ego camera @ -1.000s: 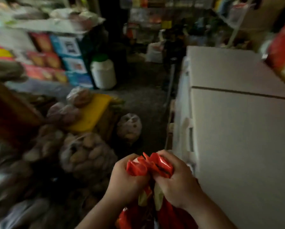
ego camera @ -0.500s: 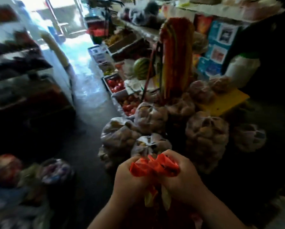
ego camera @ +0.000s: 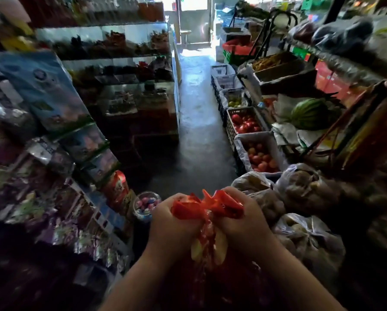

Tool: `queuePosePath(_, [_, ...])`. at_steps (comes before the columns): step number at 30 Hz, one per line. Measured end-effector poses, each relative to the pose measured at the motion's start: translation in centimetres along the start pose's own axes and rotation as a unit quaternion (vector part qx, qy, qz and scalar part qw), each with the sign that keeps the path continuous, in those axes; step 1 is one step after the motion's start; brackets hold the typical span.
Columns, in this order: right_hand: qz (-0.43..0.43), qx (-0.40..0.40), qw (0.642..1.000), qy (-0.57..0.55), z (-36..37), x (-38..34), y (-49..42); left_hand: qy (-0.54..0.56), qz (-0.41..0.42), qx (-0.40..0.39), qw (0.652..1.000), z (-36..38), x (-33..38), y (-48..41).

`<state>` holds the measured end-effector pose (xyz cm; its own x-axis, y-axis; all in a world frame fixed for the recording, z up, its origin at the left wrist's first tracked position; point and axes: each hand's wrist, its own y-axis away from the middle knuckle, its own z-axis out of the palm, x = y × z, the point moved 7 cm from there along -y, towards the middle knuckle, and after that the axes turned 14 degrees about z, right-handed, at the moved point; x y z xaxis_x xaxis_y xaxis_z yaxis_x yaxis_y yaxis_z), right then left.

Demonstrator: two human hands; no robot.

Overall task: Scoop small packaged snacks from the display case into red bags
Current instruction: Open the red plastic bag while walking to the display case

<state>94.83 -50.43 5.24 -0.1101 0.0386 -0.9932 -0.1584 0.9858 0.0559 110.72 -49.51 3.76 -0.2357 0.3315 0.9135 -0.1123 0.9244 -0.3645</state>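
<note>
A red plastic bag [ego camera: 207, 207] hangs in front of me with its top bunched together, and pale packaged snacks show through its thin side below. My left hand [ego camera: 172, 227] grips the left part of the bunched top. My right hand [ego camera: 246, 223] grips the right part, close against the left one. The bag's lower half is dark and hard to make out. A glass display case [ego camera: 129, 70] with shelves of snacks stands to the left, further down the aisle.
Hanging snack packets [ego camera: 53, 153] line the left side. A clear jar of wrapped sweets [ego camera: 146, 205] stands just left of my hands. Crates of tomatoes [ego camera: 258, 157], a watermelon [ego camera: 309, 113] and net sacks of potatoes [ego camera: 304, 189] fill the right. A bare aisle [ego camera: 199, 122] runs ahead towards the door.
My view has swung left, from a white freezer past the potato sacks to the aisle. Both hands have kept their grip on the bag's bunched top throughout.
</note>
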Motion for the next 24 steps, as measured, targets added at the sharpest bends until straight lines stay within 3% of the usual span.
queuePosePath(4, [-0.014,-0.024,0.998,0.049,3.8,-0.8,-5.6,0.002,-0.004,0.040,0.999,-2.9,-2.0,-3.8])
queuePosePath(14, [-0.022,-0.022,0.999,0.017,5.0,-0.7,-23.5,-0.092,-0.015,0.135,0.986,-5.8,-8.0,-19.4])
queuePosePath(18, [-0.025,-0.028,0.999,0.010,3.7,-1.5,-32.4,-0.074,-0.003,0.139,0.988,-4.4,-9.8,-28.0])
queuePosePath(24, [-0.059,-0.040,0.994,0.085,1.9,-3.2,-43.3,-0.055,0.041,0.133,0.989,-1.7,-12.1,-38.0])
